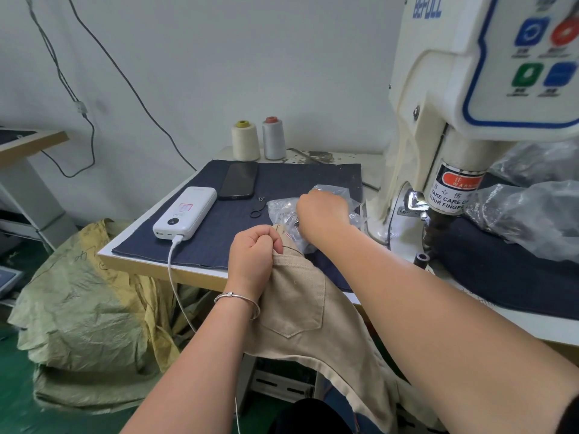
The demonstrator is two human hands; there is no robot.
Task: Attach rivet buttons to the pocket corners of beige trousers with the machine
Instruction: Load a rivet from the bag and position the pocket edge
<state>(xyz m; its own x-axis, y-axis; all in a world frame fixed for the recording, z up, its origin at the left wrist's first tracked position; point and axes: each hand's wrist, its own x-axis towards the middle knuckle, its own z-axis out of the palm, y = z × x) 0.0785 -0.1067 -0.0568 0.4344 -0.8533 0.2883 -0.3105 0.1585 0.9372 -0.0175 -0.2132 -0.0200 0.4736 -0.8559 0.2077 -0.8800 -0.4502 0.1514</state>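
Observation:
Beige trousers hang over the table's front edge, a back pocket facing up. My left hand grips the trousers' top edge in a fist. My right hand reaches into a clear plastic bag of small metal rivet buttons lying on the dark blue cloth; its fingertips are hidden, curled down into the bag. The white rivet machine stands to the right, its press head above a small black die.
On the blue cloth lie a white power bank with a cable, a black phone and a small black ring tool. Two thread cones stand at the back. Crumpled plastic sits right of the machine. A woven sack is on the floor.

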